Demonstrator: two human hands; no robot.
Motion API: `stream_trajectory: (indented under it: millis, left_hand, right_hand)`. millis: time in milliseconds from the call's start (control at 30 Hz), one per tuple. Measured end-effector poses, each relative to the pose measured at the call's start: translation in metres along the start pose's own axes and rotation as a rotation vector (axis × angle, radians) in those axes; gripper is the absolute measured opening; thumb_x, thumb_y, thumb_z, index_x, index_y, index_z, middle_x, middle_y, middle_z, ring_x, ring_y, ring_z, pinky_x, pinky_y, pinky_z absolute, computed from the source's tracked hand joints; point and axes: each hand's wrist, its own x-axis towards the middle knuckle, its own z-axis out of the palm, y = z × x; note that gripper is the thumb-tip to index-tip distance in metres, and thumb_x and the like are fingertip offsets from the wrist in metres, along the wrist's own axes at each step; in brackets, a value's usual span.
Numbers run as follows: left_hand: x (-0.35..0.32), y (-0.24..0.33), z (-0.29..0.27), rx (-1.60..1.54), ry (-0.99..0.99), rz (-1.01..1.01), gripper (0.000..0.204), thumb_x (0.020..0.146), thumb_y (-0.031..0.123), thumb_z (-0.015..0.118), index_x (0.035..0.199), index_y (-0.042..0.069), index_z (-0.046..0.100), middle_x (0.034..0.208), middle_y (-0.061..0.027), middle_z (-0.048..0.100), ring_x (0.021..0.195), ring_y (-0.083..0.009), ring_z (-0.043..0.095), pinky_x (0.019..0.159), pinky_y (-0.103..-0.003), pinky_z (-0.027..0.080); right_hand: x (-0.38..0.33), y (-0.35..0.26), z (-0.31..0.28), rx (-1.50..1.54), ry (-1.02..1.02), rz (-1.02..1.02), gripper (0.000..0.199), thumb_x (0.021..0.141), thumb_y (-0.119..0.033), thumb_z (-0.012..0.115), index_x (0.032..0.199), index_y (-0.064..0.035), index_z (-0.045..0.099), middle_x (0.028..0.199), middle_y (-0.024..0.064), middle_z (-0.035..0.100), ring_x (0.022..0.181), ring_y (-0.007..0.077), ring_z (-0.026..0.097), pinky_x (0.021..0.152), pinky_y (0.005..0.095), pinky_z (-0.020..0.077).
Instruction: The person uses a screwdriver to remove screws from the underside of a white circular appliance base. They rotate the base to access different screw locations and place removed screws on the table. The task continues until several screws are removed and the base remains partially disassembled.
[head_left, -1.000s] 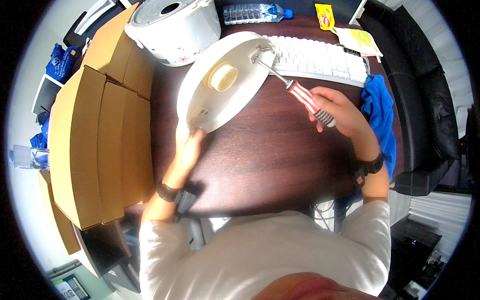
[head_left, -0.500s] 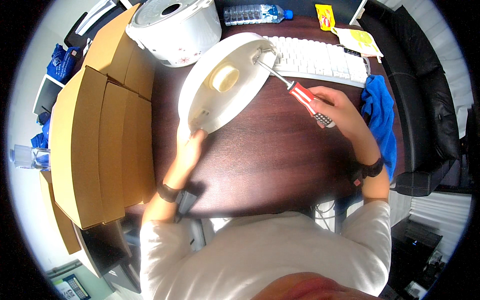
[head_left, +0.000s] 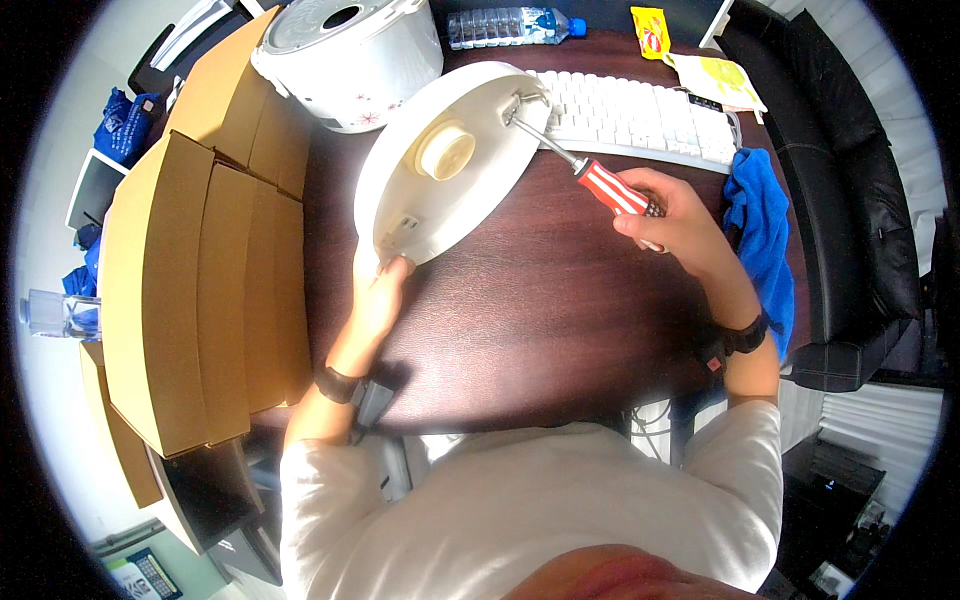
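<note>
The left hand [head_left: 380,288] holds the near rim of the white lid [head_left: 488,185], thumb at the edge, other fingers mostly hidden; the lid tilts over the surface [head_left: 500,310], its long axis running near-left to far-right; the screwdriver [head_left: 592,176] tip reaches its far-right bracket [head_left: 512,108], far-left of the nearer right hand [head_left: 672,218], whose fingers wrap the red-striped handle.

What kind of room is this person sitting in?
It's probably an office or a study at home; I can't tell which. There's a dark brown desk with a white keyboard on it, and what looks like a black sofa on the right.
</note>
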Motion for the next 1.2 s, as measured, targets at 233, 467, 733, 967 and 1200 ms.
stream_trajectory:
  millis: [233, 467, 733, 967, 1200]
  left_hand:
    - [0.000, 0.001, -0.004, 0.047, -0.051, -0.050, 0.045, 0.070, -0.001, 0.045, 0.115, -0.005, 0.044, 0.100, -0.0086, 0.051, 0.089, -0.0155, 0.049, 0.078, -0.028, 0.041]
    - [0.000, -0.001, -0.006, 0.061, -0.061, -0.108, 0.044, 0.070, 0.000, 0.046, 0.114, -0.004, 0.044, 0.099, -0.0086, 0.051, 0.088, -0.0154, 0.049, 0.077, -0.028, 0.042]
    - [0.000, -0.005, -0.004, 0.045, -0.018, -0.013, 0.038, 0.071, 0.000, 0.047, 0.109, -0.003, 0.047, 0.096, -0.0059, 0.052, 0.084, -0.0138, 0.049, 0.072, -0.026, 0.042]
    - [0.001, -0.002, -0.002, 0.007, -0.012, -0.010, 0.034, 0.073, -0.001, 0.047, 0.107, -0.001, 0.049, 0.094, -0.0039, 0.052, 0.081, -0.0124, 0.049, 0.069, -0.024, 0.041]
    - [0.001, 0.003, -0.002, 0.025, -0.016, -0.090, 0.044, 0.071, -0.001, 0.044, 0.115, -0.004, 0.043, 0.095, -0.0069, 0.051, 0.081, -0.0132, 0.048, 0.069, -0.025, 0.042]
  right_hand:
    - [0.008, 0.010, -0.002, -0.066, -0.021, -0.027, 0.023, 0.080, -0.021, 0.063, 0.093, -0.0016, 0.061, 0.068, -0.0031, 0.051, 0.064, 0.0028, 0.046, 0.053, 0.0196, 0.0352]
    - [0.005, 0.009, 0.005, 0.101, 0.002, 0.024, 0.029, 0.079, -0.013, 0.064, 0.104, -0.0026, 0.053, 0.087, 0.0021, 0.057, 0.073, 0.0062, 0.053, 0.056, 0.0209, 0.0449]
    - [0.005, 0.008, 0.001, 0.042, 0.044, -0.007, 0.033, 0.076, -0.006, 0.065, 0.105, -0.0005, 0.051, 0.090, 0.0046, 0.058, 0.074, 0.0076, 0.054, 0.051, 0.0197, 0.0453]
    - [0.003, 0.003, -0.004, -0.033, 0.035, -0.004, 0.027, 0.076, -0.004, 0.062, 0.101, -0.0013, 0.053, 0.084, 0.0026, 0.058, 0.067, 0.0066, 0.053, 0.050, 0.0195, 0.0435]
    - [-0.001, 0.008, -0.021, -0.363, 0.018, -0.102, 0.022, 0.071, -0.006, 0.063, 0.091, -0.0009, 0.055, 0.078, 0.0056, 0.059, 0.068, 0.0113, 0.056, 0.062, 0.0261, 0.0456]
